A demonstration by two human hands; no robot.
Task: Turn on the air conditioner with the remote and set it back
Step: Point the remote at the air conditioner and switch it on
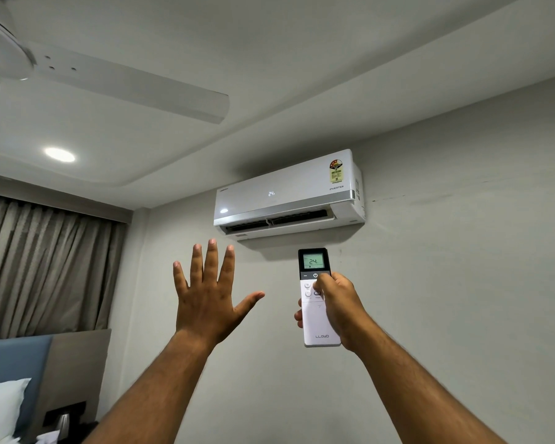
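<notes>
A white split air conditioner (289,193) hangs high on the wall; its front shows 24 and its lower flap is open. My right hand (337,306) is raised below it and grips a white remote (318,322) upright. The remote's screen reads 24, and my thumb rests on the buttons just below the power key. My left hand (205,299) is lifted to the left of the remote, palm towards the unit, fingers spread, holding nothing.
A white ceiling fan (116,81) fills the upper left, with a lit round ceiling light (59,154) below it. Brown curtains (45,267) hang at the left. A blue headboard (13,363), a white pillow (0,408) and a bedside shelf sit at the lower left.
</notes>
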